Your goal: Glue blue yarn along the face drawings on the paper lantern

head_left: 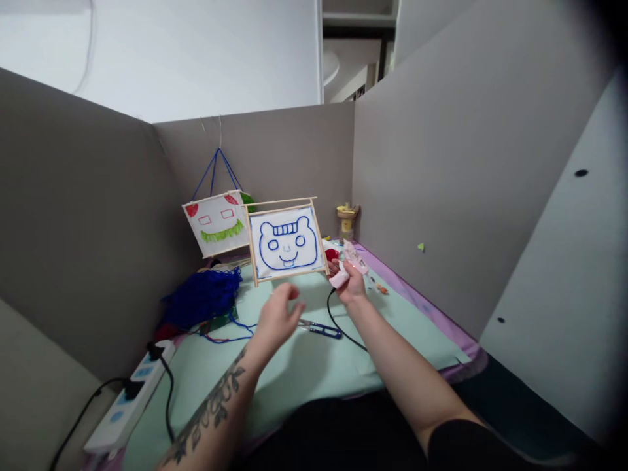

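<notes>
Along the near left edge of the bench runs a power strip, its leads crowding that corner. Left hand: grip half curled, a gap between thumb and fingers, nothing seen in it. Beside it lie the snips. Right hand: grip closed round a glue gun, whose black cord trails back toward the forearm.

Just beyond the hands stands the frame, tilted, its lower right corner at the right fingers (whether they bear its weight, I cannot tell).

Done: sticks border all four sides; a blue face outline is complete. Outstanding, in my judgement: no cord shows on the upper stick, and the outline is unfilled.

Farther left, yarn and a hanging piece on blue strings limit movement; behind, a jar occupies the corner. Panels bound left, back and right. Best working room: the bench's right portion, short of its lilac border.
</notes>
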Tool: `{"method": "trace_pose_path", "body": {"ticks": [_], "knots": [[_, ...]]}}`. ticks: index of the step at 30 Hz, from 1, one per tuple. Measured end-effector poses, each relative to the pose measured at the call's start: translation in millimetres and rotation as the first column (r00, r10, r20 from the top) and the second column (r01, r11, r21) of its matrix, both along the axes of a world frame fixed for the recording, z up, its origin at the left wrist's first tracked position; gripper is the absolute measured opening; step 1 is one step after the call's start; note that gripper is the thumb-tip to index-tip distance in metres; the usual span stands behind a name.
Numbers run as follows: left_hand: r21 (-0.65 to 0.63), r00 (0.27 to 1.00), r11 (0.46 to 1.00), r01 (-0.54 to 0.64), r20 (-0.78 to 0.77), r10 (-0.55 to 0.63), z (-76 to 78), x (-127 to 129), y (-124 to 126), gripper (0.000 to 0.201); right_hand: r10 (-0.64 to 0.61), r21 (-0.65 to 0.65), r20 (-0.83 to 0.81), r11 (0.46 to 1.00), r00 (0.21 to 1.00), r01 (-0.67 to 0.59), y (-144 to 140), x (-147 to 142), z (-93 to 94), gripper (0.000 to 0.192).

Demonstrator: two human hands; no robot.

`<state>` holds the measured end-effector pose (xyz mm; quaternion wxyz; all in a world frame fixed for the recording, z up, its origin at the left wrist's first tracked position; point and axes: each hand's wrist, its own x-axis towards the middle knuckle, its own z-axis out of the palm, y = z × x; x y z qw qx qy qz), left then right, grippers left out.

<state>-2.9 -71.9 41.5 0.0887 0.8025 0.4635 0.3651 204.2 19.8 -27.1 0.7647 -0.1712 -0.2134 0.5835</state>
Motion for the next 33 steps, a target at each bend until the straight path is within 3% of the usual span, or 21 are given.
{"method": "trace_pose_path", "body": {"ticks": [2, 6, 8, 12, 18, 24, 33], "knots": [[-0.189, 0.978, 0.967, 0.171, 0.149, -0.144, -17.2, 23.7, 11.3, 0.013, 0.030, -0.030, -0.019, 0.999, 0.999, -0.030, -1.6, 0.4, 2.4, 0.015], [-0.368, 0.953, 0.917, 0.153, 0.302, -0.038, -37.3, 46.1, 42.5, 0.010, 0.069, -0.064, -0.043, 0.995, 0.997, -0.072, -4.5, 0.6, 6.3, 0.016], [-0.406, 0.885, 0.889, 0.214, 0.466, 0.000, -40.3, 50.3, 53.0, 0.008, 0.086, -0.064, -0.036, 0.994, 0.996, -0.088, -5.4, 0.1, 7.1, 0.016], [-0.529, 0.720, 0.765, 0.367, 0.682, 0.127, -40.7, 60.9, 61.0, 0.022, 0.091, -0.058, -0.030, 0.994, 0.995, -0.093, -6.5, -1.3, 7.7, 0.017], [-0.616, 0.681, 0.683, 0.392, 0.694, 0.235, -39.7, 88.9, 66.3, 0.042, 0.071, -0.068, -0.053, 0.995, 0.996, -0.074, -7.2, -1.7, 9.0, 0.017], [-0.636, 0.645, 0.666, 0.389, 0.704, 0.296, -38.4, 102.8, 74.3, 0.046, 0.148, -0.096, -0.090, 0.983, 0.985, -0.157, -8.4, 1.1, 9.4, 0.017], [-0.611, 0.643, 0.735, 0.294, 0.696, 0.321, -43.6, 105.6, 78.9, 0.033, 0.094, -0.066, -0.061, 0.993, 0.994, -0.098, -3.1, -0.7, 4.8, 0.013]]}}
